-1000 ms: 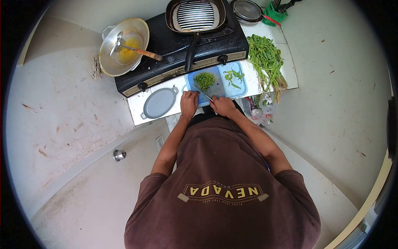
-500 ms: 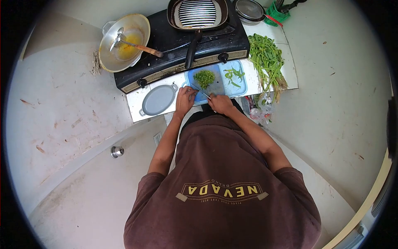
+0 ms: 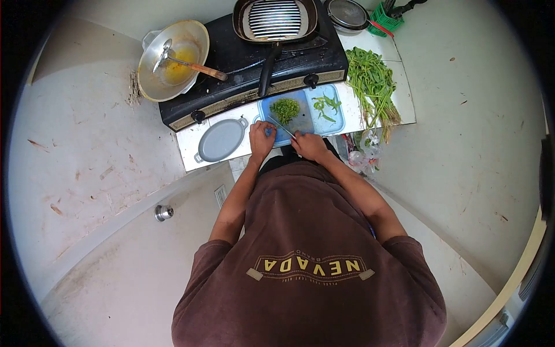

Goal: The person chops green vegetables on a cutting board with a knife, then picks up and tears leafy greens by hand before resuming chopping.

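On the blue cutting board [image 3: 302,124] lies a heap of finely chopped greens [image 3: 285,110]. My right hand [image 3: 310,146] grips a knife [image 3: 282,128] at the board's near edge, its blade slanting up and left toward the heap. My left hand [image 3: 263,139] rests at the board's near left corner, fingers curled together close to the blade. Whatever those fingers may hold is too small to make out. Several long green pieces, perhaps chillies [image 3: 327,106], lie on the board's lighter right part.
A black gas stove [image 3: 231,69] stands behind the board, bearing a grill pan [image 3: 266,63] and, at left, a wok [image 3: 148,75] with a wooden-handled ladle [image 3: 199,67]. A grey oval plate [image 3: 221,140] sits left; leafy greens [image 3: 371,81] and plastic bags [image 3: 365,156] lie right.
My left hand has shifted slightly to the right, its fingers more curled. The knife has moved only a little, and the chopped heap looks about the same.
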`<state>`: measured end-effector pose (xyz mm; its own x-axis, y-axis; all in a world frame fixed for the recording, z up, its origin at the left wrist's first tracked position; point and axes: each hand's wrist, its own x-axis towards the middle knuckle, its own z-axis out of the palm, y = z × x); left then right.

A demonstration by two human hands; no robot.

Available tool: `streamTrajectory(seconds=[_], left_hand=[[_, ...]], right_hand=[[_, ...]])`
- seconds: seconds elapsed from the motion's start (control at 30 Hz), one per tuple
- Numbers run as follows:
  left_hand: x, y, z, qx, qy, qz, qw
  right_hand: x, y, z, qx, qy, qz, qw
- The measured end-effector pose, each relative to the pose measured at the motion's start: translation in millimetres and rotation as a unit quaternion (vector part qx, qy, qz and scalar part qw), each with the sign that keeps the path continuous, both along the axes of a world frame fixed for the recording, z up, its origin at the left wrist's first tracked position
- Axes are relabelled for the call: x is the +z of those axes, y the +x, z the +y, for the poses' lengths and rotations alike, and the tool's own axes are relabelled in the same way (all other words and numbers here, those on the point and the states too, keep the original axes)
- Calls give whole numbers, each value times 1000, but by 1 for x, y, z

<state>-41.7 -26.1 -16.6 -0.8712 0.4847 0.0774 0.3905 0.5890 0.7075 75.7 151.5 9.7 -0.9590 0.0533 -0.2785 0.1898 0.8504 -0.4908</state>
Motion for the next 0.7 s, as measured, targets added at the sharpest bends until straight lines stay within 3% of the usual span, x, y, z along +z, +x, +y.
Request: streamTrajectory(seconds=[0.37, 0.7], left_hand=[[-17, 6, 4, 115, 59, -101, 986], [-19, 3, 2, 145, 45, -95, 984]], right_hand=[[8, 7, -4, 25, 12, -12, 1000], [-4, -9, -8, 18, 36, 4, 999]])
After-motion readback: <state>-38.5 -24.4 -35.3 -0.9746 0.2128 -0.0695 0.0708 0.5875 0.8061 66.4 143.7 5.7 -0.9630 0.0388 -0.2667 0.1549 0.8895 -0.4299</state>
